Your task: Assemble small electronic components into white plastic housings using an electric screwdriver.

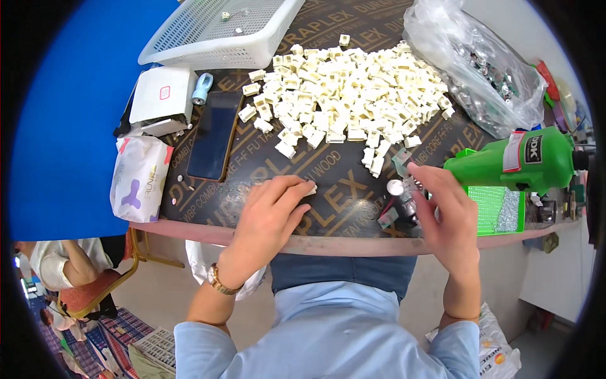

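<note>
At centre frame the left hand (268, 211) lies palm-down on the dark printed board (344, 192), fingertips pinched on a small cream plastic block (312, 187), while the right hand (445, 211), centre-right, grips a small metal fitting (404, 189) below the heap of cream plastic blocks (344, 95).

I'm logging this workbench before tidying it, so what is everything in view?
plastic blocks: a heap, cream, table centre
basket: one, white, far left
clear bag: one, of small metal parts, far right
green tool: one, right edge
phone: one, dark, left
white box: one, beside phone
tissue pack: one, white, table's left edge
left hand: fingers on one cream block
right hand: fingers on small metal parts
</note>
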### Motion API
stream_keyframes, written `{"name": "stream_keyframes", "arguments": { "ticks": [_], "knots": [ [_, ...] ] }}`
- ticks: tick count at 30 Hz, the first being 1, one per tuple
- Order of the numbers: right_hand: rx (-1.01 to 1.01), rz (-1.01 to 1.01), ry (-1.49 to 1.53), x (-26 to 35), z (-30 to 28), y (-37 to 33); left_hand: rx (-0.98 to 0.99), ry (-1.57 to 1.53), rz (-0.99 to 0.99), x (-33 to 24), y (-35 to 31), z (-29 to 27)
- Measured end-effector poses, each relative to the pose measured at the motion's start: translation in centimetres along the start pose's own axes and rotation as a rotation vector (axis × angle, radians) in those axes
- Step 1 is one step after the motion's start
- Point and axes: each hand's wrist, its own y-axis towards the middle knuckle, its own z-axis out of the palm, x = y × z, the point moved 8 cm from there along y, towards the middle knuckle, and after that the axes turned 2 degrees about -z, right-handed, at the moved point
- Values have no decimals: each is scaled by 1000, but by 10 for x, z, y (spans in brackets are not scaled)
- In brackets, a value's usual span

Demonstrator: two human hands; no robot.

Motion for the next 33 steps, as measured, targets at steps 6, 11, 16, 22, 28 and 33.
{"name": "stream_keyframes", "arguments": {
  "ticks": [6,11,16,22,28,33],
  "knots": [
    [-74,268,714,-22,7,6,-54,-96,44,-18,17,4],
    [82,420,1070,-29,44,31,-31,-413,38,-30,57,-2],
    [102,473,1211,-35,63,59,275,-617,-57,-14,96,2],
    [-49,448,1248,-39,71,57,271,-939,-242,10,87,3],
    [-54,200,606,-35,66,59,47,-734,-142,17,95,-12],
    [-190,-96,217,0,58,59,-208,-290,199,-5,89,-25]
  ]
}}
